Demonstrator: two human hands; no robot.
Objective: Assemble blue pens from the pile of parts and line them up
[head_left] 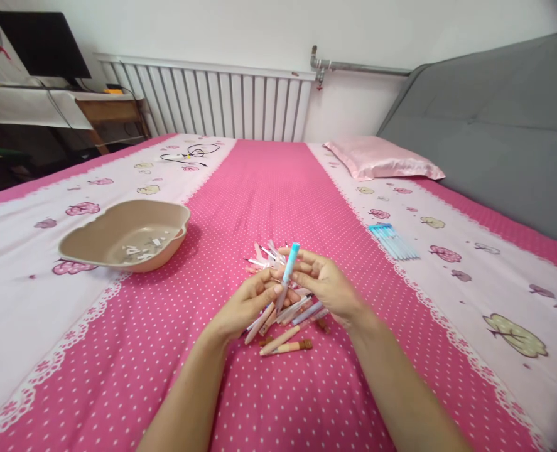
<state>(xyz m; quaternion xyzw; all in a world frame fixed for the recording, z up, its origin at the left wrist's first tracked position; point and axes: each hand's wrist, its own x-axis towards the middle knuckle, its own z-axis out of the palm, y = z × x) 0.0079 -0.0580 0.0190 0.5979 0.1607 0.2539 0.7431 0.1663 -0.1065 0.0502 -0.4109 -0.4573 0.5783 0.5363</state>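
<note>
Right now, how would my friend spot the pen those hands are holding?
On the pink dotted middle of the bed lies a messy pile of pens. Above it, the left hand and right hand hold one pen. Its bright blue end points up, while the other blue-topped pens lie in a neat row to the right.

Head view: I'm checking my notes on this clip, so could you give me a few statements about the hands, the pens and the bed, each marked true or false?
1. The left hand and the right hand are both at one blue-topped pen. True.
2. The tan basin is to the right of the loose pens. False: the tan basin is to the left of the loose pens.
3. A row of blue-topped pens lies to the right of the hands. True.
4. The pillow is dark green. False: the pillow is pink.
5. Small white scraps lie in the tan basin. True.
</note>
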